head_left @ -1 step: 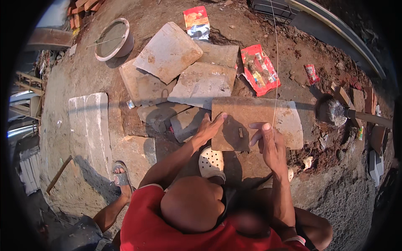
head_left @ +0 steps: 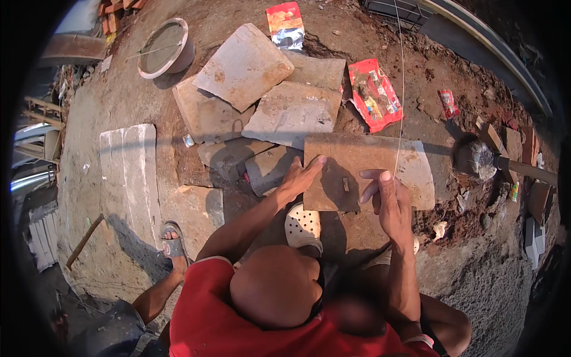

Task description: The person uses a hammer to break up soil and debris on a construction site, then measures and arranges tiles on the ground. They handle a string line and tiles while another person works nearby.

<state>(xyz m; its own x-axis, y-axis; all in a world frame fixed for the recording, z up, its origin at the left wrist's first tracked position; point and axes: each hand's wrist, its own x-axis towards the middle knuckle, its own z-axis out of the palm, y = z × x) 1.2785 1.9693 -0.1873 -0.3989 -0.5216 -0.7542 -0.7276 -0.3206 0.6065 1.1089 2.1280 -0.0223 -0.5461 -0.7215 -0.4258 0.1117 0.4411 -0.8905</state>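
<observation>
Crouching low in the frame, the person in a red shirt (head_left: pixel 220 321) reaches both bare arms forward over a white perforated clog (head_left: pixel 302 225). A 2nd person's sandalled foot (head_left: pixel 172 243) stands on the ground at lower left.

The left hand (head_left: pixel 300 177) lies flat with fingers spread loosely on the near left edge of a brown stone slab (head_left: pixel 357 169), gripping nothing. The right hand (head_left: pixel 386 199) rests on the slab's near right part, its fingertips pinched on a thin taut string (head_left: pixel 399 89) that runs straight up the picture away from the person. The slab lies flat on reddish soil, directly ahead of the person, with a small dark mark near its middle.

Just left of the slab sit 2 smaller grey stone pieces (head_left: pixel 262 163). To its right, a hammer-like tool (head_left: pixel 476 159) with a wooden handle lies on the dirt.

Farther off, several pale flat slabs (head_left: pixel 244 66) lie overlapped in a heap. A red wrapper (head_left: pixel 373 94) lies beside them, another red and silver packet (head_left: pixel 285 25) beyond, and a round basin of grey mortar (head_left: pixel 163 47) sits at the far left.
</observation>
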